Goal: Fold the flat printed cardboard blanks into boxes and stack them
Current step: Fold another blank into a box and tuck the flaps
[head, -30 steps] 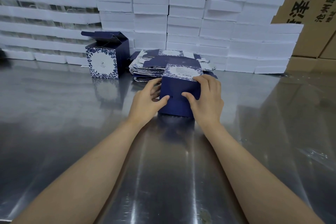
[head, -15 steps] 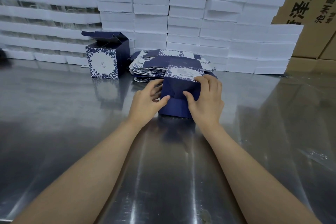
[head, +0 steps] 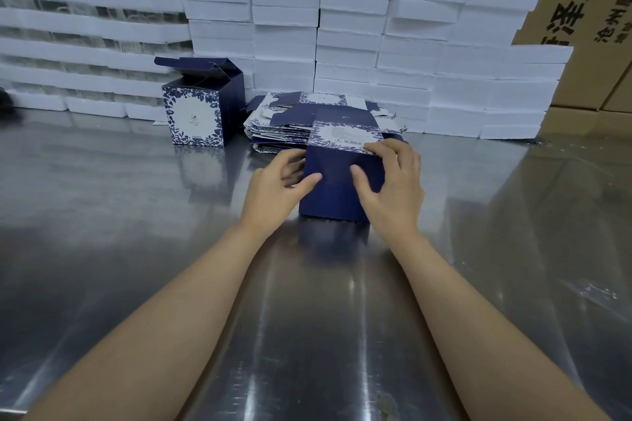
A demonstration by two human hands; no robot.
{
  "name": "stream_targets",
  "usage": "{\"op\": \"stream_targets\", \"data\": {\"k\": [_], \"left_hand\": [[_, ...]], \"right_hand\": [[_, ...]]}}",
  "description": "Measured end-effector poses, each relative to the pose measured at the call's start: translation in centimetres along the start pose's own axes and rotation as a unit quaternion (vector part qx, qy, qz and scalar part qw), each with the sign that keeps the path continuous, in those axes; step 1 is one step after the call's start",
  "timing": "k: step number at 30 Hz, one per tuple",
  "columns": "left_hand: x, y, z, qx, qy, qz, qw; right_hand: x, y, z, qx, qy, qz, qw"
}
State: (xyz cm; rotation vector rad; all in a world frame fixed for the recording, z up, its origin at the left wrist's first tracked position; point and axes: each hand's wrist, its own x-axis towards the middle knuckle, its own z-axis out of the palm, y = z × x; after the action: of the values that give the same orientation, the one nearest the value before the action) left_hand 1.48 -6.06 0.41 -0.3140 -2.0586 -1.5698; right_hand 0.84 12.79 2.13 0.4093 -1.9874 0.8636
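**On the steel table (head: 143,215), both hands grasp a half-formed box**

At the centre of the table, just in front of me, the navy box (head: 337,195) stands on its lower edge with a plain dark face towards the camera. Its top panel carries the blue-and-white leaf print and a small barcode label. My left hand (head: 273,191) holds the box's left side, thumb laid across the front face and fingers curled round the edge. My right hand (head: 393,188) grasps the right side, fingers hooked over the top edge onto the printed panel and thumb pressed on the front face. The two thumbs point at each other, a little apart.

Directly behind the box, touching or nearly so, lies the pile of flat blanks (head: 284,126), loosely stacked, with printed and navy flaps sticking out at the edges. To the left of the pile a finished box (head: 201,109) stands upright, its top flaps open and its leaf-framed face turned to me.

Behind all this, stacks of white foam-like blocks (head: 376,44) line the back of the table. Brown cartons (head: 598,10) with black lettering rise at the far right.
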Motion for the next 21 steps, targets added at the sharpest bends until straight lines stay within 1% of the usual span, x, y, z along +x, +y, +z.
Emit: {"op": "stream_targets", "data": {"k": [2, 3, 5, 7, 9, 11, 12, 13, 15, 16, 18, 20, 21], "left_hand": [[0.0, 0.3, 0.0, -0.01, 0.033, -0.034, 0.999], [0.0, 0.4, 0.0, -0.04, 0.05, -0.054, 0.996], [0.0, 0.7, 0.1, -0.079, 0.075, -0.08, 0.991], [0.0, 0.9, 0.2, -0.079, 0.077, -0.101, 0.989], [-0.1, 0.7, 0.1, -0.064, 0.063, -0.116, 0.989], [-0.3, 0.5, 0.0, -0.004, 0.04, -0.104, 0.994], [-0.3, 0.4, -0.1, 0.02, 0.032, -0.089, 0.995], [-0.3, 0.5, -0.3, 0.014, 0.035, -0.074, 0.997], [0.1, 0.5, -0.4, -0.055, 0.045, -0.059, 0.996], [0.2, 0.5, -0.4, -0.081, 0.044, -0.05, 0.994], [0.1, 0.5, -0.5, -0.094, 0.023, -0.023, 0.995], [0.0, 0.4, -0.1, -0.091, -0.006, -0.024, 0.996], [-0.1, 0.4, 0.0, -0.091, -0.002, -0.037, 0.995]], "right_hand": [[-0.2, 0.1, 0.0, 0.122, 0.013, 0.038, 0.992], [-0.3, 0.2, 0.1, 0.153, 0.03, 0.054, 0.986], [-0.4, 0.7, 0.5, 0.148, 0.041, 0.079, 0.985], [-0.4, 1.3, 0.9, 0.101, 0.009, 0.093, 0.99], [-0.4, 1.6, 0.9, 0.073, -0.035, 0.086, 0.993], [-0.5, 1.3, 0.8, 0.104, -0.061, 0.069, 0.99], [-0.5, 1.1, 0.6, 0.147, -0.06, 0.065, 0.985], [-0.5, 0.7, 0.4, 0.197, -0.055, 0.064, 0.977], [-0.3, 0.1, 0.1, 0.273, -0.055, 0.06, 0.959], [-0.2, -0.2, 0.1, 0.281, -0.061, 0.047, 0.957], [-0.3, -0.5, 0.3, 0.252, -0.09, 0.018, 0.963], [-0.7, -0.6, 0.8, 0.221, -0.118, 0.029, 0.968], [-0.8, -0.7, 1.0, 0.212, -0.121, 0.045, 0.969]]}}
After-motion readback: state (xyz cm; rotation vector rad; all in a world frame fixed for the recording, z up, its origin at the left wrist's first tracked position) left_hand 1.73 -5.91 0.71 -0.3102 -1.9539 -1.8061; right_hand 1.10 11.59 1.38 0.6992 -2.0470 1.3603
